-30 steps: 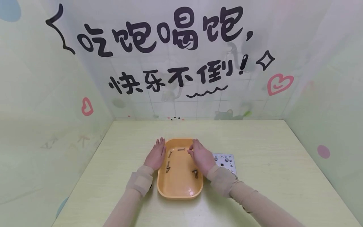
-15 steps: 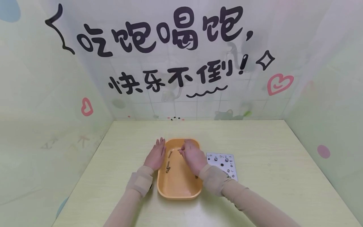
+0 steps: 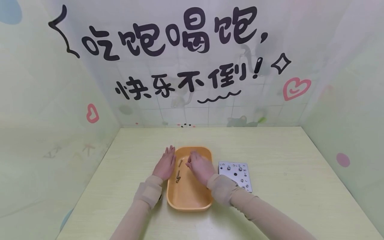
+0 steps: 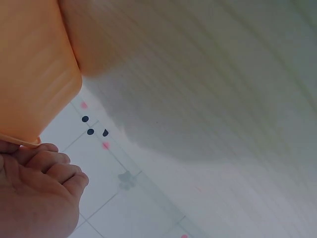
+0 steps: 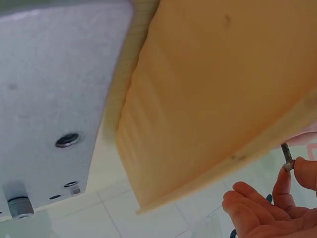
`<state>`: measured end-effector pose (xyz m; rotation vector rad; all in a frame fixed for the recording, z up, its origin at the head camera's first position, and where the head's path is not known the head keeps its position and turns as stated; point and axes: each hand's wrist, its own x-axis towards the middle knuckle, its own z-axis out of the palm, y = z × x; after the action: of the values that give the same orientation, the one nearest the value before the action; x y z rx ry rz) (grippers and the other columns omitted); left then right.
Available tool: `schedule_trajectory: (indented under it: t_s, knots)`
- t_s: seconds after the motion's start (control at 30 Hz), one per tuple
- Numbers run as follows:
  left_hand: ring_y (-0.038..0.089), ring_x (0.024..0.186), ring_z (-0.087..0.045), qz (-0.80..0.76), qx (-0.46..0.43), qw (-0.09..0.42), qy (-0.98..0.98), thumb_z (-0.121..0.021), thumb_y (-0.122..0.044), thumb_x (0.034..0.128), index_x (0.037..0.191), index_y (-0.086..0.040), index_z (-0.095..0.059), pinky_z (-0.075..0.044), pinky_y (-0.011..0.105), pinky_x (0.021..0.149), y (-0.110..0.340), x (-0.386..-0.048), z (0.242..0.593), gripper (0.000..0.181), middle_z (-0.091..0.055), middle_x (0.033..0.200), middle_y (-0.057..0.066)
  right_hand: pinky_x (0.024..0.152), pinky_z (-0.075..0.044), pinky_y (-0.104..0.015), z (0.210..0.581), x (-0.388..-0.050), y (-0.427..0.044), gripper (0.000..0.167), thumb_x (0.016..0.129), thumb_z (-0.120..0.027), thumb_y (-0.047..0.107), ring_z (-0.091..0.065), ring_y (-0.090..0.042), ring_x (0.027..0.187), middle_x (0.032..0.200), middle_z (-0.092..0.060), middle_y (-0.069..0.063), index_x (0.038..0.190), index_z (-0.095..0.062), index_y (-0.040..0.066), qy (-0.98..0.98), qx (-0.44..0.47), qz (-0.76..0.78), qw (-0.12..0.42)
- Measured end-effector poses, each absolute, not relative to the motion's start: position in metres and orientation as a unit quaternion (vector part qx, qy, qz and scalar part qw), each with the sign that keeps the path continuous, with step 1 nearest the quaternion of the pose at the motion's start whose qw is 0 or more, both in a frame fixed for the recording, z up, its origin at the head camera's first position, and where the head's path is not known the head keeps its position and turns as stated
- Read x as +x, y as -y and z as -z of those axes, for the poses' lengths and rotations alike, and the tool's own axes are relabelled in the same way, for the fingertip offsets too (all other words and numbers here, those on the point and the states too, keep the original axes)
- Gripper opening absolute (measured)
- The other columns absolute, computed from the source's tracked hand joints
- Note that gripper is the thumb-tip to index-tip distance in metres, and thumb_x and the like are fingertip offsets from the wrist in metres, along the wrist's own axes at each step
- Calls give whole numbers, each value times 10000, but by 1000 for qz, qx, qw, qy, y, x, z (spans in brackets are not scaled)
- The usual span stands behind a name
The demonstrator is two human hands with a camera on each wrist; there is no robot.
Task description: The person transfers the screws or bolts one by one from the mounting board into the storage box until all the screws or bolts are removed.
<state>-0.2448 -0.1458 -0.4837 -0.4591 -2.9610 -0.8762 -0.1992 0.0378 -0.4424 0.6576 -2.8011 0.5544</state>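
Note:
An orange plastic tray (image 3: pixel 189 209) sits on the table in the head view. My left hand (image 3: pixel 165 164) rests along its left rim with extended fingers; the left wrist view has those fingers touching the rim. Over the tray's far half is my right hand (image 3: pixel 201 167). Its thumb and a finger pinch a small metal bolt (image 5: pixel 287 153), visible in the right wrist view. Several more bolts (image 3: pixel 178 174) lie along the tray's left inner side. My right hand and wrist cover part of the tray's right side.
A flat metal plate (image 3: pixel 233 171) with holes and round fittings lies just right of the tray, partly under my right forearm. A pale wood-grain table (image 3: pixel 285 186) carries everything, with printed curtains (image 3: pixel 192 116) at its back and sides.
My right hand moves left from the tray's right rim to the far bolt, then lifts it from the tray floor and draws slightly back. My left hand stays still.

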Motion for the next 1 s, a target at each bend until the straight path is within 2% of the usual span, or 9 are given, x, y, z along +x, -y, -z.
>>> schedule_trajectory:
  t_s: [0.37,0.67,0.87,1.0]
  knots:
    - [440,1475,-214,277,-148,10,949,-343,-180,1077,1483,116,-304,-210,544,1218,145,-244,483,504,-244,1577,273,703,-583,-263,446,-201,-34,159,992,-602,212,-635,-168,790,913,-611,-49,1005,-592,54,952,228,-168,112]
    - [435,1479,-207,281,-146,6,949,-340,-174,1076,1486,111,-301,-203,537,1222,145,-244,482,500,-240,1580,271,846,-595,-311,445,-199,-38,238,1002,-583,213,-672,-220,942,1069,-650,-105,1129,-595,12,955,221,-176,87]
    - [431,1483,-197,281,-147,1,948,-329,-173,1079,1490,110,-291,-195,538,1225,145,-244,482,500,-238,1583,273,1031,-522,-400,444,-197,-46,314,1009,-566,210,-604,-316,1221,1315,-607,-201,1229,-585,-14,960,205,-178,64]
    - [421,1489,-190,288,-147,-2,946,-322,-187,1083,1495,104,-281,-182,528,1230,145,-244,481,506,-232,1589,265,1065,-486,-438,443,-195,-53,316,1008,-565,192,-536,-354,1306,1401,-546,-234,1245,-589,-15,961,192,-188,60]
